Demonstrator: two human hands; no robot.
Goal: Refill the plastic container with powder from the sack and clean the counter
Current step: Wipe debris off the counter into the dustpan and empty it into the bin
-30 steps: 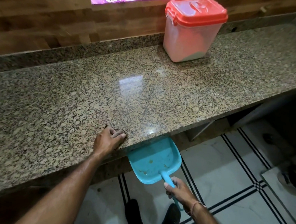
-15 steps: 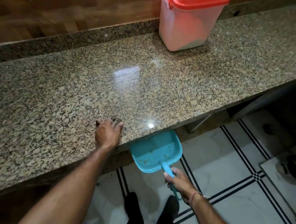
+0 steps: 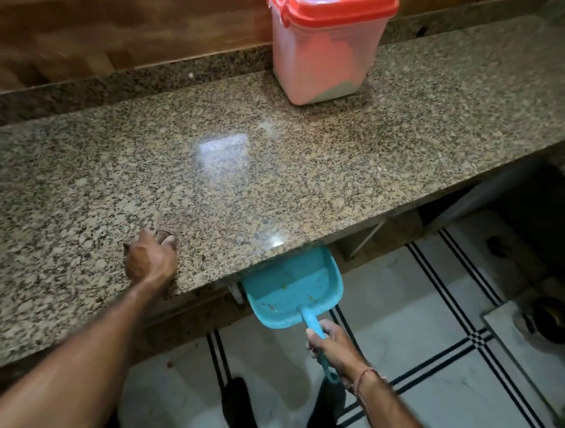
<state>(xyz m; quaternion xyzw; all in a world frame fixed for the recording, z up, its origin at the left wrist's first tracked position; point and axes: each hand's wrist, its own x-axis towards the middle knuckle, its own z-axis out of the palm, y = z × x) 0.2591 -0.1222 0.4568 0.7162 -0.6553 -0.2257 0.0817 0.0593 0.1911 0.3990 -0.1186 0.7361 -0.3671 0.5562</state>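
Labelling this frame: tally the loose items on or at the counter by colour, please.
Red-lidded: 1, the plastic container at the back of the counter
Turquoise: 1, the dustpan held by the right hand below the counter edge
Brownish: 1, a small item under the left hand, too hidden to identify
Total: 3

1. Home kitchen, by the look of it.
2. Long speckled granite counter (image 3: 277,167) with matching upstand, wood-look wall above.
3. Lidded plastic container (image 3: 324,47) of pale powder standing at the back.
4. White marble-look floor (image 3: 432,338) with black inlay lines below.
5. Turquoise dustpan (image 3: 293,287) under the counter edge.
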